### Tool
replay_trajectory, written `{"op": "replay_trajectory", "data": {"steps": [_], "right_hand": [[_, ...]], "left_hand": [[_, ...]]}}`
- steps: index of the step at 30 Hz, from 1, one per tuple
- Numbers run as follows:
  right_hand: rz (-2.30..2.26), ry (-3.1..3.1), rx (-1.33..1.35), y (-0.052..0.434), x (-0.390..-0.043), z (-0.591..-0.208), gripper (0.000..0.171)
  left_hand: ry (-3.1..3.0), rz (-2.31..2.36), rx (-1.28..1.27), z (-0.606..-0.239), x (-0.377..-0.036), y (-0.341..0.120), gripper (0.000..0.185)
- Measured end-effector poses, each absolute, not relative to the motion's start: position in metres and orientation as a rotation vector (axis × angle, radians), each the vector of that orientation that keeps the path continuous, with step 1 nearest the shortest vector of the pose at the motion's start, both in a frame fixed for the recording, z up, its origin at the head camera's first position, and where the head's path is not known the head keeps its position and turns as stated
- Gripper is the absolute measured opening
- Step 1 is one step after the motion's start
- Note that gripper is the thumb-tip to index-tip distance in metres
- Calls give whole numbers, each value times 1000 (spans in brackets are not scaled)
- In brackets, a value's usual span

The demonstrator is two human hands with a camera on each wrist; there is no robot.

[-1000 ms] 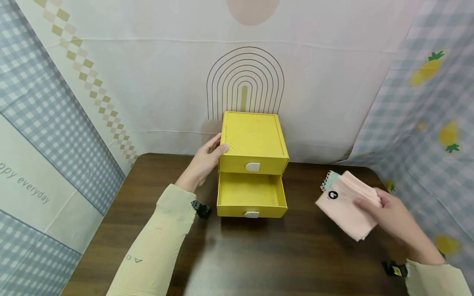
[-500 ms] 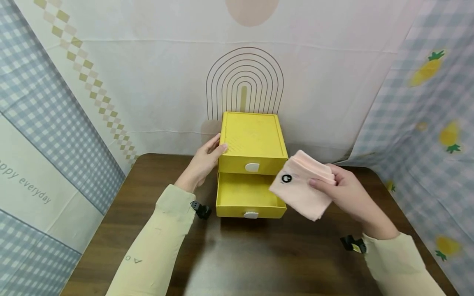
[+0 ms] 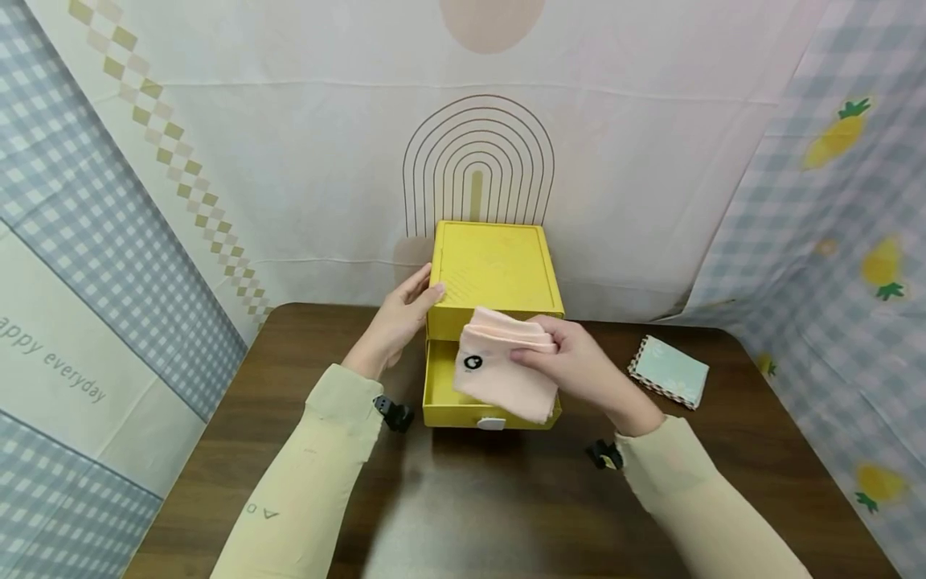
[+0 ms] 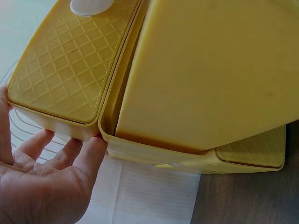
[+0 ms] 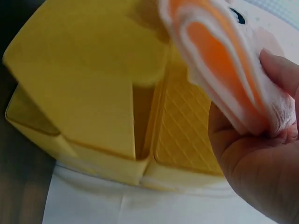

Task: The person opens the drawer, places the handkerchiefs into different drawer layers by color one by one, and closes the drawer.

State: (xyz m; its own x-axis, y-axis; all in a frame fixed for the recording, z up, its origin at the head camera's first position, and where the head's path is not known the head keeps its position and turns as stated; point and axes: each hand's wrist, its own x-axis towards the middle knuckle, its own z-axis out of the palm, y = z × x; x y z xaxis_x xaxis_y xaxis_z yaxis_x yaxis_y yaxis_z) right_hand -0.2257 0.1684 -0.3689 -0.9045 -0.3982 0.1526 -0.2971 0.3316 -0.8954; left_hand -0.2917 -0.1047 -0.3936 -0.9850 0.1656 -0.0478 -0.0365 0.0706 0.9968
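Observation:
A yellow two-drawer box [image 3: 496,273] stands at the back of the dark wooden table [image 3: 506,498]; its lower drawer [image 3: 441,394] is pulled out. My left hand [image 3: 396,318] rests flat against the box's left side, fingers straight [image 4: 70,154]. My right hand [image 3: 571,362] pinches a folded pink cloth [image 3: 499,366] with a small black mark, held over the open drawer in front of the upper drawer. In the right wrist view the cloth's folded layers [image 5: 224,79] sit between thumb and fingers beside the box [image 5: 93,93].
A folded pale-green cloth [image 3: 669,371] with a checked edge lies on the table at the right. Printed fabric backdrops close in the back and both sides. Bare table lies in front of the box.
My right hand has carried the pink cloth leftward from the table's right side to above the open lower drawer, uncovering the pale-green cloth. The left hand has stayed on the box.

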Motion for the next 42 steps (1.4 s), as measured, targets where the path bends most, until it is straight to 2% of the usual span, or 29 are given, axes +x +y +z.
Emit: {"op": "replay_trajectory", "data": {"steps": [10,25,32,39,42], "right_hand": [[-1410,2634,-656,148,-237,-393,12],[-1186,2633,-591,137,-252,-416,7],[-1064,2690,-514,134,-250,-412,16],[-1083,2793,-281,140,-228,-392,48],[-1110,2785,-218,145,-223,-391,46]], "left_hand": [[2174,2071,125,-395,-291,-103,69],[2175,2079,103,-394,-292,-102,67],[2152,2086,103,-395,-292,-104,68],[2166,2070,124,-394,-292,-104,70],[2175,2060,117,-395,-292,-103,70]]}}
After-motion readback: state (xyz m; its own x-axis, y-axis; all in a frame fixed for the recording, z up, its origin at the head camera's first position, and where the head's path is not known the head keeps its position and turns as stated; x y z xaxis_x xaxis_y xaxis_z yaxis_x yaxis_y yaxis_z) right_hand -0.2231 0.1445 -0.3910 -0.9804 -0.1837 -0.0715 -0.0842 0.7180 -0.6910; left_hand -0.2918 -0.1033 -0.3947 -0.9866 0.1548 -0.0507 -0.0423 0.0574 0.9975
